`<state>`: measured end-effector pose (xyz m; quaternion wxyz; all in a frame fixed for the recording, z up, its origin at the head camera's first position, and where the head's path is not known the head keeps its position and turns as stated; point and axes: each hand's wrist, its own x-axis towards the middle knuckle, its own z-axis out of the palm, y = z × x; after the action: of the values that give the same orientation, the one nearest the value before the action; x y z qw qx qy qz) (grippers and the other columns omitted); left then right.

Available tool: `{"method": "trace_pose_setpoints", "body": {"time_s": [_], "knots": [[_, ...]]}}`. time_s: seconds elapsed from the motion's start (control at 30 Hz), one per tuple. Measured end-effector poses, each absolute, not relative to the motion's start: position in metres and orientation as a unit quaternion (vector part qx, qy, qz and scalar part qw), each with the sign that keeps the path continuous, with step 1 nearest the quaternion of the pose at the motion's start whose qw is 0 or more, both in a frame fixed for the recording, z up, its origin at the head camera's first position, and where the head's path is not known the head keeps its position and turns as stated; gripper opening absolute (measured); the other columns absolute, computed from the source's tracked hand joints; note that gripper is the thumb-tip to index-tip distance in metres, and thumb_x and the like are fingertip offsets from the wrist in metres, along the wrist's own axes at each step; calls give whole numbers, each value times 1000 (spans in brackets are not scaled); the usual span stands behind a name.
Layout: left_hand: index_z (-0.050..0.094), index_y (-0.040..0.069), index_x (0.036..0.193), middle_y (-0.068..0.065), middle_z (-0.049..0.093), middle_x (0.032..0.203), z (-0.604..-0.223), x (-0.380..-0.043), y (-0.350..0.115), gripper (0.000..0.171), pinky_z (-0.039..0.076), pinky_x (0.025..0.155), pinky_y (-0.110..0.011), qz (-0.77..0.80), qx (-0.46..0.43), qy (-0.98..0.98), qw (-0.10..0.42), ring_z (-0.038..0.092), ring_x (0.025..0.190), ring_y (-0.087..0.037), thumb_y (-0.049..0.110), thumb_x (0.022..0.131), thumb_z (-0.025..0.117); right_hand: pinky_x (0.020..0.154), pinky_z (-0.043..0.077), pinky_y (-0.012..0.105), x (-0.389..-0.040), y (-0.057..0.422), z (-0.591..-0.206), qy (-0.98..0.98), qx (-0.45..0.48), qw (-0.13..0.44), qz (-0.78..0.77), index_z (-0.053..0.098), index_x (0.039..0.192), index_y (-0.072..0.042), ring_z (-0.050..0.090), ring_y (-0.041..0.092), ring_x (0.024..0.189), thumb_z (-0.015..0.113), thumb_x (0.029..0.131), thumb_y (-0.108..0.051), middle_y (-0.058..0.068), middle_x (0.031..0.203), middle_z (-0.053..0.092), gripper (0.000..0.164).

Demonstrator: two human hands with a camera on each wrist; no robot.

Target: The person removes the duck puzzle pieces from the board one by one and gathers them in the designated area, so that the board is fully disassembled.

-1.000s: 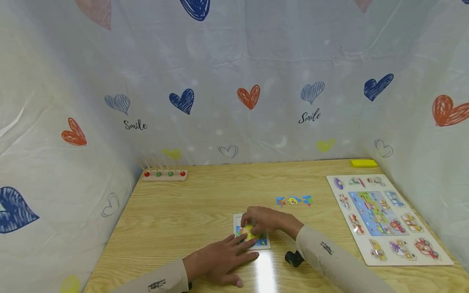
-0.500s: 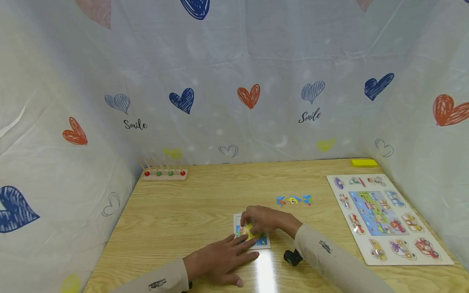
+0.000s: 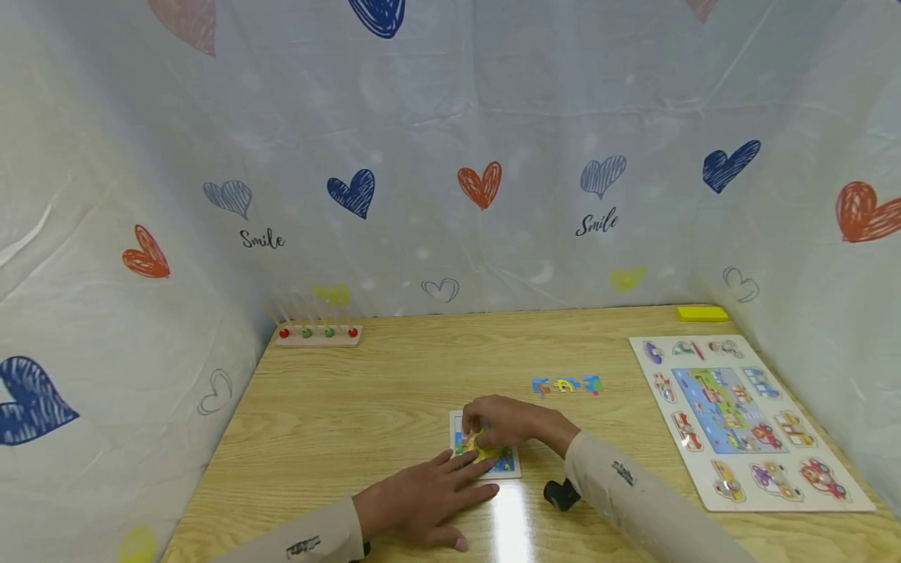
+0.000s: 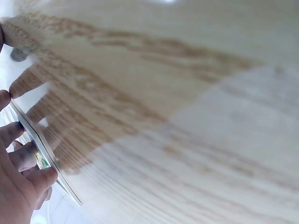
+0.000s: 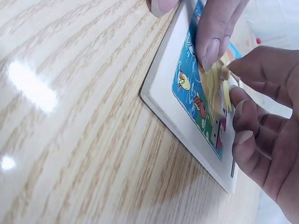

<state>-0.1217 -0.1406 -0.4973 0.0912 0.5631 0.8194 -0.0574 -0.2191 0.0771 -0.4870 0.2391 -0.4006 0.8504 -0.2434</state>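
A small jigsaw puzzle in a white frame (image 5: 161, 86) lies on the table. Its picture shows yellow shapes and small fish on blue. My left hand (image 3: 438, 498) reaches over it from the near left, fingers spread and fairly straight. Two of its fingertips rest on the picture, as the right wrist view shows. Bent over the far right part of the frame, my right hand (image 3: 503, 422) pinches a yellowish puzzle piece (image 5: 225, 73) between thumb and fingers, right at the picture. The fingers hide much of this piece.
Beyond the right hand, three loose puzzle pieces (image 3: 566, 385) lie in a row. A large knobbed picture board (image 3: 662, 447) lies at the right, with a yellow block (image 3: 701, 313) behind it. A wooden peg stand (image 3: 318, 341) with red and green beads stands at the back left.
The right hand's fingers shift very slightly over the yellow part of the puzzle. The left hand and the frame stay in place.
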Motion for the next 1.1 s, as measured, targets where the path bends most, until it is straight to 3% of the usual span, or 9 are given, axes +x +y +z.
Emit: {"method": "trace_pose_setpoints", "body": {"time_s": [0.17, 0.33, 0.57, 0.73, 0.83, 1.0, 1.1], "knots": [[18, 22, 163, -10, 15, 169, -497, -121, -140, 74, 39, 114, -50, -54, 562, 820, 96, 25, 153, -32, 64, 103, 29, 79, 49, 23, -219, 76, -488, 846, -402, 237, -258, 63, 96, -21, 56, 2, 89, 71, 96, -25, -12, 97, 60, 9], [16, 23, 163, -9, 12, 170, -496, -121, -140, 74, 38, 115, -50, -51, 559, 821, 106, 23, 154, -32, 64, 103, 28, 73, 49, 20, -220, 74, -489, 837, -395, 252, -282, 61, 94, -20, 55, 1, 81, 71, 96, -23, -13, 90, 60, 10], [17, 22, 163, -9, 13, 169, -498, -122, -140, 74, 38, 115, -50, -55, 563, 818, 100, 23, 154, -32, 64, 103, 28, 72, 50, 21, -222, 75, -491, 827, -402, 261, -293, 67, 105, -19, 57, 1, 79, 69, 97, -22, -12, 89, 62, 8], [15, 23, 163, -9, 11, 170, -498, -123, -140, 74, 37, 116, -49, -62, 561, 819, 103, 23, 154, -31, 65, 103, 26, 69, 48, 21, -225, 77, -489, 822, -412, 251, -302, 70, 95, -21, 55, 2, 76, 66, 99, -23, -13, 87, 62, 6], [15, 23, 163, -9, 11, 170, -498, -122, -140, 74, 37, 116, -49, -65, 560, 820, 103, 23, 154, -32, 65, 102, 25, 66, 49, 22, -227, 80, -485, 815, -403, 256, -328, 70, 94, -21, 58, 7, 71, 65, 100, -22, -11, 90, 64, 8], [17, 22, 163, -9, 12, 170, -499, -122, -140, 74, 38, 115, -49, -66, 562, 819, 94, 24, 153, -33, 65, 103, 26, 61, 53, 25, -229, 88, -476, 803, -379, 270, -372, 67, 99, -14, 65, 28, 64, 61, 102, -20, -2, 99, 65, 9], [18, 22, 163, -10, 14, 169, -500, -122, -140, 74, 39, 115, -49, -68, 563, 819, 88, 25, 153, -33, 65, 103, 27, 62, 55, 29, -231, 93, -473, 802, -380, 260, -381, 65, 103, -10, 66, 28, 66, 60, 102, -17, 1, 101, 65, 8]]}}
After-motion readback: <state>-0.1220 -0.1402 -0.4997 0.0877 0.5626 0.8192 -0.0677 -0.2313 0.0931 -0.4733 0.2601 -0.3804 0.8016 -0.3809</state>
